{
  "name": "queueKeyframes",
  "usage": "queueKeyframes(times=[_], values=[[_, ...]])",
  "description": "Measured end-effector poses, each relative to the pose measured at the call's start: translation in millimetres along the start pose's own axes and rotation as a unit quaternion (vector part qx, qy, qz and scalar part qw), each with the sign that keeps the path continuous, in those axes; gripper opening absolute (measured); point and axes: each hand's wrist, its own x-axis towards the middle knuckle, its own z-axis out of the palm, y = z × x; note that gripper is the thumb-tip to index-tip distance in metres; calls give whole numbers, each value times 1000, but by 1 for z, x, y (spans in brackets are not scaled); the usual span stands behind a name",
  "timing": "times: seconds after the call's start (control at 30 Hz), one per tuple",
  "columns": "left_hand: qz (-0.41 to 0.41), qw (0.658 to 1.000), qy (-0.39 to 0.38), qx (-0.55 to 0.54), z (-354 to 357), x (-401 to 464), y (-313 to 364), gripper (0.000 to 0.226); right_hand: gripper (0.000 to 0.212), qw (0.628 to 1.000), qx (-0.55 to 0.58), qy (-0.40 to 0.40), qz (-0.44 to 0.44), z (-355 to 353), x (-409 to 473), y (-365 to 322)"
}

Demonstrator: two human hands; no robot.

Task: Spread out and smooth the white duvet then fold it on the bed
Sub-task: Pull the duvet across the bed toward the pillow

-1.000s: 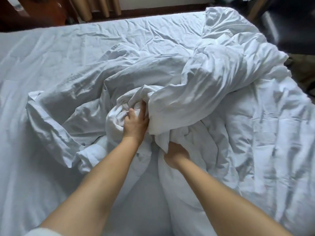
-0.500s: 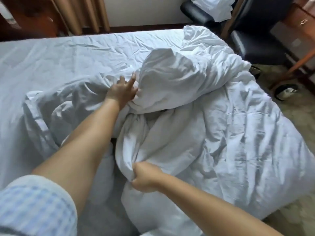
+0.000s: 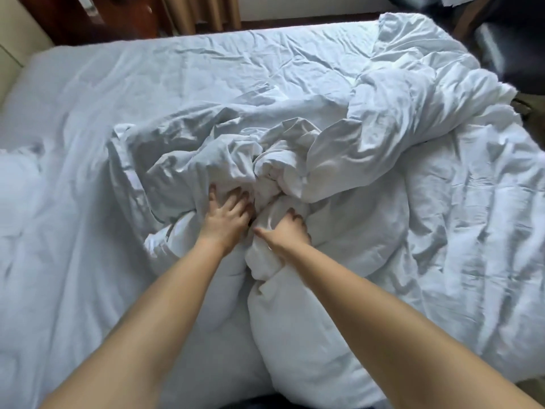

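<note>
Nearest, two bare forearms reach forward from the near edge of the bed (image 3: 88, 119), meeting over the middle of the mattress. Between them a thick, rounded fold of the white duvet (image 3: 413, 202) runs up from the near edge toward the hands.

At the end of the right forearm, the right hand (image 3: 287, 231) is closed on a bunched ridge of the duvet, its fingers curled over the top of the cloth and its thumb stretched out to the left along the fold. Just beside it, the left hand (image 3: 225, 218) lies on the crumpled fabric with its fingers spread and their tips pressed into the creases; whether they actually pinch any cloth cannot be told from this view. The two hands are nearly touching.

Beyond the hands the duvet is gathered in a twisted knot of folds at the middle of the bed, and from there it heaps up toward the far right corner and spreads down over the right edge. Left of the heap, the wrinkled sheet lies bare to the left edge and the far edge.

Past the far edge stand tan curtains (image 3: 203, 13) and dark wooden furniture (image 3: 97, 22), and a dark chair (image 3: 507, 48) sits off the far right corner.
</note>
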Motion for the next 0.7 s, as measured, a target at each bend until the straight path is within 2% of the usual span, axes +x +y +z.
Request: queueKeyframes(times=[0.1,0.17,0.23,0.3,0.47,0.7], values=[[-69,996,-52,-12,20,-10,-3,68,119,999,33,-20,10,10,13,-2],[-86,994,-69,-18,26,-13,-6,77,120,999,30,-33,25,14,23,-1],[-85,993,-79,-21,31,-13,-9,84,108,998,35,-28,50,18,33,-1],[-78,993,-93,-9,38,-15,-9,90,87,999,20,-16,48,24,36,-3],[-73,993,-97,-7,42,-27,0,93,44,998,-23,59,25,24,7,12],[-140,981,-107,-79,2,-42,42,77,31,996,-56,69,-31,-22,-38,4]])
